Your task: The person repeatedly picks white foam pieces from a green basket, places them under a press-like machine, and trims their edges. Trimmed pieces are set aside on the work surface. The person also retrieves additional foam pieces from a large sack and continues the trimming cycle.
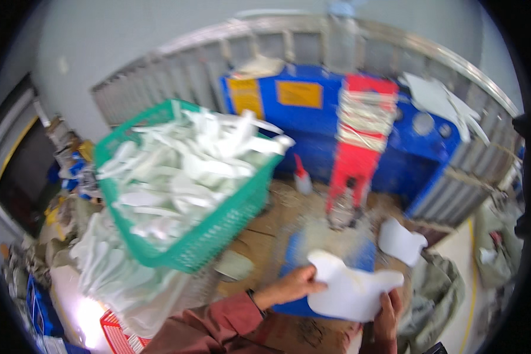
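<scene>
Between my two hands is a flat white cut-out piece [347, 290] with a wavy outline. My left hand [290, 287] pinches its left edge, and the fingers of my right hand [388, 314] close on its lower right edge. The piece lies over a blue board [298, 259], below the lower end of a red machine arm [357, 156] wrapped with pale cord. A similar white cut-out [400, 241] rests to the right of the board. Blur hides the fine detail at the machine's lower tip.
A green basket [218, 242] heaped with white curved pieces [189, 165] stands at the left. Behind the red arm is the blue machine body [312, 138]. A small red-tipped bottle [302, 181] stands near it. Grey-green sacks [433, 289] are at the right, a red basket [117, 331] lower left.
</scene>
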